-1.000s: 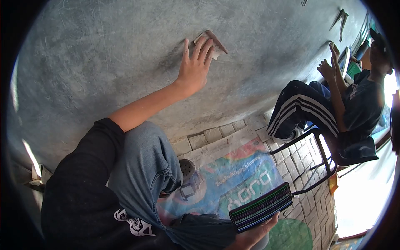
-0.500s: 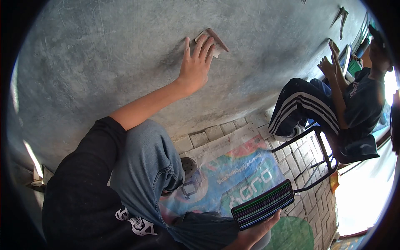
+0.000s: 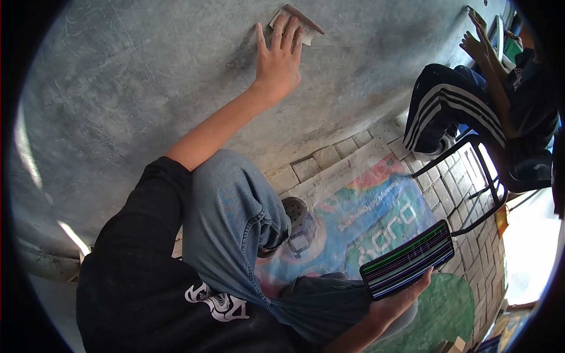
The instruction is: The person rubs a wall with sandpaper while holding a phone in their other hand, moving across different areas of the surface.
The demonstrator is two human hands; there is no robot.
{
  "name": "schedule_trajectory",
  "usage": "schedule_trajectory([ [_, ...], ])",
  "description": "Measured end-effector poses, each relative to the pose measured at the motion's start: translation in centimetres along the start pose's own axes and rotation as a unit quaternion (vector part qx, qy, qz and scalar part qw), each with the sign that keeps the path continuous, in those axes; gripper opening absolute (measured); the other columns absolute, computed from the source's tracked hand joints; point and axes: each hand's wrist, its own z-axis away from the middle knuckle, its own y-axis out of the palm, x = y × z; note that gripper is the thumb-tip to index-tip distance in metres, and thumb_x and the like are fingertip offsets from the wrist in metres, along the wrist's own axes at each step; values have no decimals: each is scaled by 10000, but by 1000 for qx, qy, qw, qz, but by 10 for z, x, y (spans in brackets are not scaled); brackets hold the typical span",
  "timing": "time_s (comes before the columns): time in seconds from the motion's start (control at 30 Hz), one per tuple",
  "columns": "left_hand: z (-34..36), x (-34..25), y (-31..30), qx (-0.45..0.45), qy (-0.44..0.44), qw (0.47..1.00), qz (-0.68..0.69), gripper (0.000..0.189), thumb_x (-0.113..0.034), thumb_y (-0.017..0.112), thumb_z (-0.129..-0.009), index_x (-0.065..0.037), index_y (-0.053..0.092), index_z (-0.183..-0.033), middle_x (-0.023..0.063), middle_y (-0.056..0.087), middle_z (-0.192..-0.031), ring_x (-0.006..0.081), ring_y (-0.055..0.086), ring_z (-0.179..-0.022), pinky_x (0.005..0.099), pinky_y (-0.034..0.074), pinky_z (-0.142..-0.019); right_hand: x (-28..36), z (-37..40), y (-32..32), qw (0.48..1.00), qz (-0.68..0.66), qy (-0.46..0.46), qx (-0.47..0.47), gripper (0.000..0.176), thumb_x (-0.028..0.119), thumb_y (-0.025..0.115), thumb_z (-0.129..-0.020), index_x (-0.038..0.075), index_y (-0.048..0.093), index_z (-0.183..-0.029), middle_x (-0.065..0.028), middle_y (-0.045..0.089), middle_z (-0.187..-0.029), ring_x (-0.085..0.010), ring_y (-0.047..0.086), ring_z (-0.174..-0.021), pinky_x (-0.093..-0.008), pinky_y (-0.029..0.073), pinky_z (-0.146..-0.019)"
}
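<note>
Compared with a second ago, the left hand (image 3: 276, 62) and the small flat block (image 3: 306, 22) under it are seen higher in the view, nearer its top edge, and the phone (image 3: 407, 259) is carried further right. The left hand is laid flat, fingers spread, pressing the block against the grey wall (image 3: 147, 88); no closed grip is shown. The right hand (image 3: 400, 300) is closed around the phone, whose screen is streaked with lines, above a printed sheet (image 3: 376, 212) on the brick floor. The block is judged light, stiff and apt to slide; it is best held by its edges.
</note>
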Motion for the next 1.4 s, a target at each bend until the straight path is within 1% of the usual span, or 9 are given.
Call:
schedule_trajectory([
  [0.43,0,1,2,-5,3,1000,1,877,-420,678,-715,-79,309,-1434,156,133,-1528,336,61,-1413,691,146,-1030,8,6,6,997,-47,55,24,337,393,541,-910,105,562,-1083,-24,601,-954,-146,610,-830,-297,526,-722],
  [0.93,0,1,5,-5,6,1000,-12,891,-431,678,-716,-79,296,-1440,155,107,-1535,338,53,-1415,698,132,-1029,5,2,1,997,-77,31,6,398,441,501,-918,84,556,-1085,-44,615,-937,-162,621,-800,-311,532,-710],
  [1.07,1,4,4,-2,20,1000,23,889,-432,677,-719,-81,294,-1441,155,104,-1535,338,49,-1416,697,132,-1030,4,-2,-7,998,-43,42,17,479,482,471,-909,77,504,-1163,-42,553,-1017,-156,570,-901,-312,487,-781],
  [1.17,0,3,5,6,15,1000,14,886,-429,679,-720,-84,296,-1441,152,111,-1534,334,50,-1416,695,130,-1034,6,-1,-7,998,-63,10,0,381,395,449,-950,55,567,-1075,-55,630,-934,-158,628,-823,-307,540,-732],
  [1.23,0,3,6,-8,12,999,29,886,-425,683,-716,-90,298,-1440,147,126,-1532,329,51,-1417,692,128,-1039,11,-6,-18,991,-91,39,86,364,333,399,-976,29,561,-1093,-64,636,-982,-157,629,-854,-309,540,-773],
  [1.27,-1,3,7,-9,9,999,33,886,-425,683,-716,-90,298,-1440,147,126,-1532,329,51,-1417,692,128,-1039,13,-6,-22,992,-89,34,87,364,333,399,-976,29,561,-1093,-64,636,-982,-157,629,-854,-309,540,-773],
  [1.33,-1,2,6,-11,8,999,32,887,-426,688,-715,-93,300,-1439,144,137,-1531,321,44,-1419,692,126,-1039,20,-2,-25,993,-104,-35,52,371,300,337,-993,22,556,-1102,-77,620,-1038,-168,606,-929,-329,513,-825],
  [1.37,-1,2,6,-12,7,999,39,887,-426,688,-715,-93,300,-1439,144,137,-1531,321,44,-1419,692,126,-1039,21,0,-24,994,-65,-80,-32,358,262,332,-997,12,556,-1120,-79,619,-1040,-181,608,-930,-321,512,-837],
  [1.4,-1,3,3,2,5,1000,26,859,-431,667,-744,-103,292,-1445,133,145,-1532,318,61,-1419,697,124,-1035,25,2,-28,994,-62,-86,-36,358,262,332,-997,12,556,-1120,-79,619,-1040,-181,608,-930,-321,512,-837],
])
